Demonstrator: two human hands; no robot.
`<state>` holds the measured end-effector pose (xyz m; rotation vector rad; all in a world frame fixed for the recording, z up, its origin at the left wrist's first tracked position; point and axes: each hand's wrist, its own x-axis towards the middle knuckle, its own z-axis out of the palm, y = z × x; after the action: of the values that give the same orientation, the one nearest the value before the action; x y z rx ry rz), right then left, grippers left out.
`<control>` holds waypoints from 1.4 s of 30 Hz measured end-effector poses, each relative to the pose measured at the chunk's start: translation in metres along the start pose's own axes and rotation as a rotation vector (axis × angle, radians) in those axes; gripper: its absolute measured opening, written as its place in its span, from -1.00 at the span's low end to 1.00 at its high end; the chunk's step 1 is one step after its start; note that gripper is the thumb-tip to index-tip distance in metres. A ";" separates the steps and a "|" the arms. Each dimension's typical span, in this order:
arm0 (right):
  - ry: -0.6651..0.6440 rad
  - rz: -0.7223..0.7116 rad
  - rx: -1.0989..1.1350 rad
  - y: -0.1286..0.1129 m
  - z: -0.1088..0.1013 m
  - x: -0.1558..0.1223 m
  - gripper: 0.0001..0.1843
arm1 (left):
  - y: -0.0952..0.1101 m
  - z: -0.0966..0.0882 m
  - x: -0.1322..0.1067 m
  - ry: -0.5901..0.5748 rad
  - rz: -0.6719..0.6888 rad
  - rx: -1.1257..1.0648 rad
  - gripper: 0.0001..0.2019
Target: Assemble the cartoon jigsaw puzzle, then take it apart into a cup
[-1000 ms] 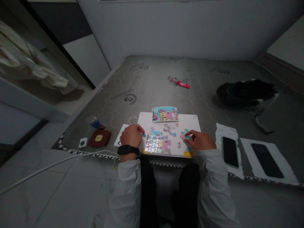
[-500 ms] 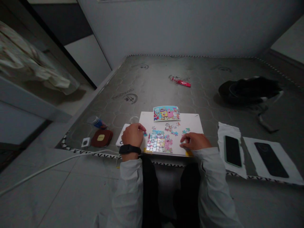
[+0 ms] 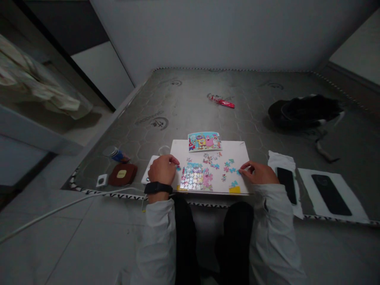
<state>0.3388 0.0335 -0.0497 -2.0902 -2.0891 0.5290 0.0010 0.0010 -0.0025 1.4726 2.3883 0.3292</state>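
A partly joined jigsaw puzzle lies on a white board, with loose puzzle pieces to its right. My left hand, with a black band at the wrist, rests at the board's left edge. Its fingers are curled together; what they hold, if anything, is hidden, and a small blue piece shows just below the fingertips. At the right edge, my right hand pinches at a blue puzzle piece. A cartoon picture card sits at the back of the board.
Left of the board are a white device, a brown case, a can and a white cube. To the right lie a phone and a flat box. A red packet and a black bag lie farther back.
My right hand has moved right, from over the loose pieces to the board's right edge, uncovering pieces and a yellow patch. My left hand stays nearly in place. The view has shifted slightly.
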 end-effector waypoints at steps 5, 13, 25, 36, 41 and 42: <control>0.047 0.041 0.039 0.008 -0.003 -0.003 -0.79 | 0.000 0.001 0.001 -0.012 0.001 0.034 -0.76; 0.139 0.112 0.049 0.023 -0.005 -0.009 -0.81 | 0.001 0.005 0.003 -0.040 0.064 0.056 -0.76; 0.096 0.100 0.111 0.027 -0.010 -0.005 -0.81 | 0.017 0.010 -0.003 -0.111 0.226 0.056 -0.81; 0.281 -0.061 0.130 -0.035 0.024 0.006 -0.73 | 0.020 0.007 -0.006 -0.083 0.259 0.057 -0.79; 0.279 -0.020 0.168 -0.033 0.033 0.010 -0.81 | 0.022 0.004 -0.008 -0.075 0.234 0.040 -0.79; 0.273 -0.019 0.175 -0.032 0.034 0.011 -0.83 | 0.022 0.004 -0.008 -0.074 0.233 0.038 -0.79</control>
<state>0.2972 0.0399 -0.0717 -1.9217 -1.8391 0.3835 0.0242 0.0038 0.0032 1.7532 2.1807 0.2777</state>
